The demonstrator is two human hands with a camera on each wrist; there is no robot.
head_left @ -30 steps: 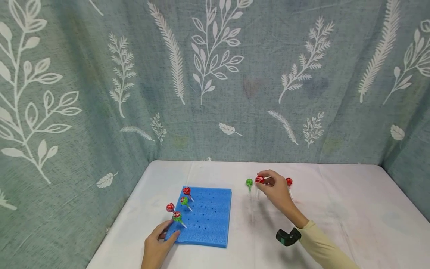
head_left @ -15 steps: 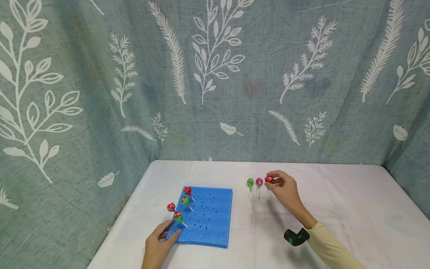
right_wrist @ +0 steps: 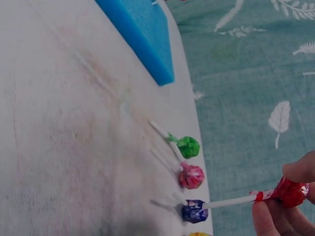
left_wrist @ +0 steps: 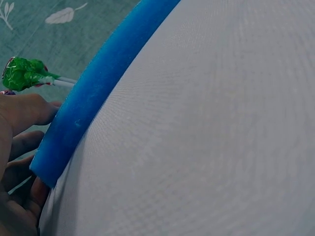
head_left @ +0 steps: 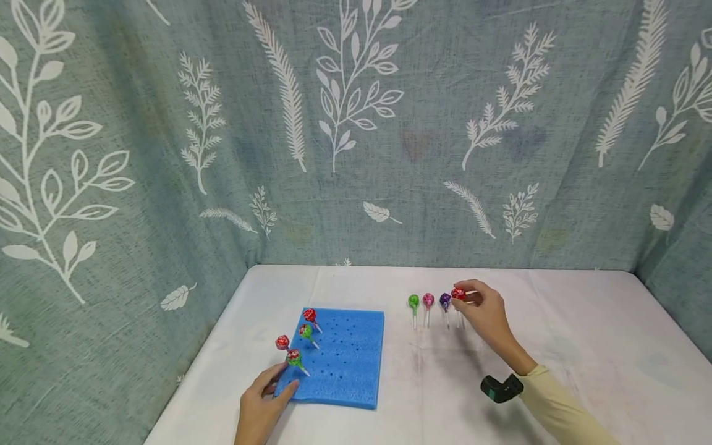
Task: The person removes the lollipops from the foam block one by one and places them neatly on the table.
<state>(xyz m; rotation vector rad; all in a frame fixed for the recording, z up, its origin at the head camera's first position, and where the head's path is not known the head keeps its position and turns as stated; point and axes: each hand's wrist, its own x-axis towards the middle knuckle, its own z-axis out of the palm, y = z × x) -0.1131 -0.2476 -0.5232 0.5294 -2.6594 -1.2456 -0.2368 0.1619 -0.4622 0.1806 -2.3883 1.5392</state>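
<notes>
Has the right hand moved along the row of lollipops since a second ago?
Yes. The right hand, pinching a red lollipop, has shifted rightward, away from the green lollipop that lies fixed on the table.

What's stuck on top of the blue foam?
Four lollipops stand in the foam: two red, two green. The left hand rests on its near corner, hiding what lies beneath.

eight lollipops (head_left: 428,300), one foam block (head_left: 345,364), two hands (head_left: 261,408)
</notes>
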